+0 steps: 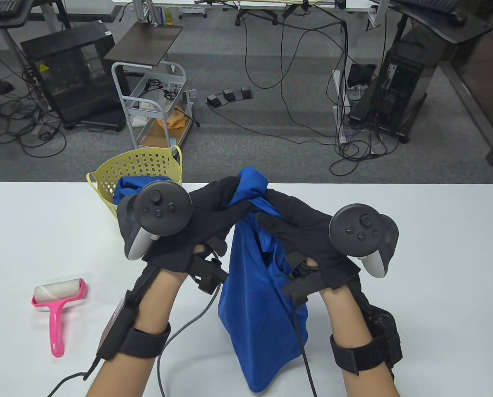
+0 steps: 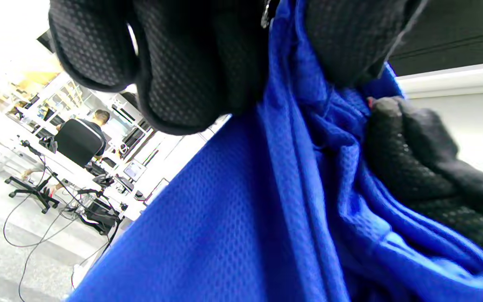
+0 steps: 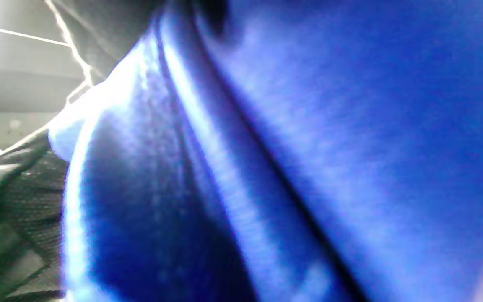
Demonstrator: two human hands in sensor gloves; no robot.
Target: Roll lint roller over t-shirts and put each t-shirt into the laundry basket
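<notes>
A blue t-shirt [image 1: 257, 314] hangs bunched above the white table, held up at its top by both hands. My left hand [image 1: 219, 206] grips the gathered cloth from the left, and my right hand [image 1: 279, 215] grips it from the right, the two hands close together. In the left wrist view the blue t-shirt [image 2: 241, 218] fills the frame under my curled fingers [image 2: 183, 63]. The right wrist view shows only the blue t-shirt [image 3: 308, 147] up close. A yellow laundry basket [image 1: 122, 169] stands at the table's far edge with another blue shirt [image 1: 124, 188] inside. The pink lint roller [image 1: 58, 304] lies at the left.
The white table [image 1: 436, 269] spreads to both sides. Beyond its far edge are a grey cart [image 1: 155, 107], cables on the floor and a computer tower [image 1: 399, 91]. A seated person [image 2: 80, 140] shows far off in the left wrist view.
</notes>
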